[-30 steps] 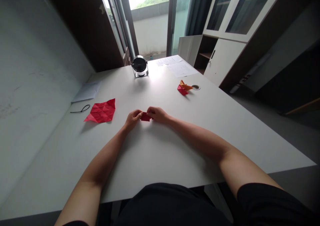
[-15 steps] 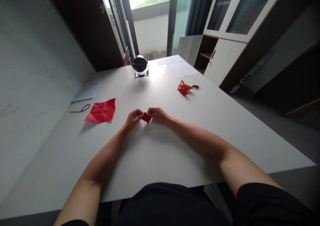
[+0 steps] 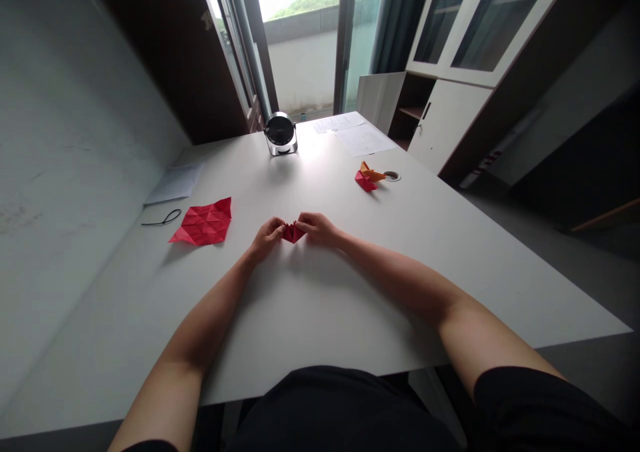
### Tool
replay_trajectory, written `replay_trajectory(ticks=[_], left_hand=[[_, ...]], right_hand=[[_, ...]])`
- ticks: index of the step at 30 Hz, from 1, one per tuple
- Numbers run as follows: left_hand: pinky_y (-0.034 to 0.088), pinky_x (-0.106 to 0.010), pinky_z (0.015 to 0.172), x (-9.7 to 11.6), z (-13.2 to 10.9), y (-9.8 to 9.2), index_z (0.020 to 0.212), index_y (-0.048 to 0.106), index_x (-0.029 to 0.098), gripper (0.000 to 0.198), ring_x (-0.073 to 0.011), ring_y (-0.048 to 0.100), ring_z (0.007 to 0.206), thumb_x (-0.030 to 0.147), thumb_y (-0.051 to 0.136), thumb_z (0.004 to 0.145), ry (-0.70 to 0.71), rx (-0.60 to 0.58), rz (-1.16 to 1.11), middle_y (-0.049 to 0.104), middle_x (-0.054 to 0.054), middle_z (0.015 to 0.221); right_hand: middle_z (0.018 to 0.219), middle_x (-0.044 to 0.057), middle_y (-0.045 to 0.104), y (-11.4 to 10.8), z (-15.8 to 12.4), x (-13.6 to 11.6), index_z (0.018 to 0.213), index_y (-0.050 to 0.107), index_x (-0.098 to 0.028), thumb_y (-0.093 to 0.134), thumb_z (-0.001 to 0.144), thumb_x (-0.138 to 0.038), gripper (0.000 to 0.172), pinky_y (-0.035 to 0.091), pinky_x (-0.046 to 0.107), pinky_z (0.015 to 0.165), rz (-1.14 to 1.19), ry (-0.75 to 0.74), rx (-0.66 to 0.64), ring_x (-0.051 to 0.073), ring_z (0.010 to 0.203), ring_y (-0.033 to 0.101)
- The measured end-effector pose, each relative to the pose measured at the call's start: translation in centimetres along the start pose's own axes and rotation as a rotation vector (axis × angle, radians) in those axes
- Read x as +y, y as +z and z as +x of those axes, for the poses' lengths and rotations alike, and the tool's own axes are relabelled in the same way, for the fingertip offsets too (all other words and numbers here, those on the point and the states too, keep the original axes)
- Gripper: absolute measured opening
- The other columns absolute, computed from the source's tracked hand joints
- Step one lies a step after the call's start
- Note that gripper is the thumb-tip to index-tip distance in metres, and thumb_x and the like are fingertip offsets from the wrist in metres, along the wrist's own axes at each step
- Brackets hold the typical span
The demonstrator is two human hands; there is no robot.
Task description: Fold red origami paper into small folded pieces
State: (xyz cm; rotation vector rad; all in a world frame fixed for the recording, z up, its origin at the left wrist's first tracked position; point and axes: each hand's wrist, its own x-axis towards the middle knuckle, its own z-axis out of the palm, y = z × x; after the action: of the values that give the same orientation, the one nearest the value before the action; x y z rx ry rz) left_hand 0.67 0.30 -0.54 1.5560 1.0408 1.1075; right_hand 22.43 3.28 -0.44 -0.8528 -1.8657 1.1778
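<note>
A small folded red paper piece (image 3: 291, 233) sits between my two hands, low over the white table (image 3: 320, 292). My left hand (image 3: 267, 236) pinches its left side with curled fingers. My right hand (image 3: 317, 229) pinches its right side the same way. Both forearms rest on the table and meet at the middle. Most of the paper is hidden by my fingers; only a pointed red fold shows.
A creased red paper sheet (image 3: 203, 223) lies to the left, beside a black loop (image 3: 161, 219) and a white sheet (image 3: 175, 183). A red and orange folded model (image 3: 367, 176) sits to the right. A small round fan (image 3: 280, 133) and papers (image 3: 356, 134) are at the far end.
The red piece has turned between my fingers and now shows a pointed fold instead of a flat rectangle. Both hands stay in the same spot.
</note>
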Motion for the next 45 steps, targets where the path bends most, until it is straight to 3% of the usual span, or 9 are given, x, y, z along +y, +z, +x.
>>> replay_trajectory(ticks=[7, 13, 19, 23, 28, 38, 45], left_hand=[[0.041, -0.024, 0.057, -1.1, 0.6, -0.2, 0.090, 0.051, 0.018, 0.021, -0.0097, 0.050, 0.057, 0.037, 0.060, 0.089, 0.014, 0.221, -0.082, 0.055, 0.002, 0.070], [0.048, -0.025, 0.059, -1.3, 0.7, -0.6, 0.095, 0.047, 0.020, 0.022, -0.0094, 0.054, 0.055, 0.039, 0.056, 0.093, 0.033, 0.288, -0.122, 0.058, 0.003, 0.070], [0.049, -0.025, 0.057, -1.0, 0.8, -0.9, 0.096, 0.046, 0.020, 0.024, -0.0098, 0.056, 0.055, 0.042, 0.057, 0.093, 0.071, 0.366, -0.124, 0.059, 0.002, 0.073], [0.054, -0.028, 0.063, -0.7, 0.5, -0.5, 0.097, 0.048, 0.020, 0.027, -0.0119, 0.061, 0.062, 0.044, 0.059, 0.092, 0.111, 0.308, -0.047, 0.061, 0.001, 0.076], [0.055, -0.031, 0.068, -0.4, 0.3, 0.0, 0.096, 0.049, 0.020, 0.029, -0.0134, 0.063, 0.065, 0.046, 0.061, 0.091, 0.117, 0.285, -0.011, 0.063, 0.000, 0.078], [0.056, -0.033, 0.068, -0.6, 0.7, -0.5, 0.093, 0.048, 0.019, 0.030, -0.0136, 0.065, 0.065, 0.045, 0.063, 0.087, 0.027, 0.262, -0.265, 0.063, 0.000, 0.079], [0.051, -0.029, 0.067, -0.3, -0.1, 0.0, 0.093, 0.067, 0.016, 0.031, -0.0149, 0.063, 0.066, 0.043, 0.073, 0.080, 0.037, 0.142, 0.049, 0.069, -0.003, 0.077]], right_hand=[[0.070, 0.001, 0.061, -0.1, 0.6, 1.3, 0.075, 0.059, -0.015, 0.059, 0.082, -0.040, 0.025, 0.038, 0.025, 0.062, 0.054, 0.002, 0.145, 0.011, 0.064, 0.050], [0.068, -0.001, 0.059, -0.4, 0.3, 0.7, 0.074, 0.061, -0.016, 0.054, 0.076, -0.028, 0.015, 0.034, 0.023, 0.060, 0.033, 0.027, 0.077, 0.010, 0.062, 0.046], [0.061, -0.004, 0.050, -0.3, -0.3, -0.2, 0.069, 0.061, -0.018, 0.052, 0.075, -0.024, 0.013, 0.029, 0.024, 0.058, -0.238, 0.019, 0.013, 0.010, 0.059, 0.041], [0.077, 0.002, 0.063, 0.3, -0.5, -0.6, 0.071, 0.065, -0.018, 0.056, 0.079, -0.023, 0.013, 0.033, 0.025, 0.065, -0.491, -0.112, 0.006, 0.013, 0.069, 0.048], [0.085, 0.006, 0.068, 0.3, -0.6, -0.4, 0.085, 0.073, -0.021, 0.063, 0.086, -0.044, 0.026, 0.033, 0.026, 0.067, -0.617, -0.162, 0.024, 0.016, 0.077, 0.053], [0.082, 0.004, 0.069, -0.3, -0.2, -0.1, 0.087, 0.074, -0.019, 0.051, 0.095, -0.036, 0.029, 0.034, 0.025, 0.067, -0.461, -0.152, 0.086, 0.013, 0.068, 0.052], [0.081, 0.004, 0.067, -0.1, -0.5, -0.4, 0.089, 0.072, -0.018, 0.050, 0.095, -0.038, 0.030, 0.035, 0.024, 0.069, -0.416, -0.191, 0.051, 0.012, 0.068, 0.050]])
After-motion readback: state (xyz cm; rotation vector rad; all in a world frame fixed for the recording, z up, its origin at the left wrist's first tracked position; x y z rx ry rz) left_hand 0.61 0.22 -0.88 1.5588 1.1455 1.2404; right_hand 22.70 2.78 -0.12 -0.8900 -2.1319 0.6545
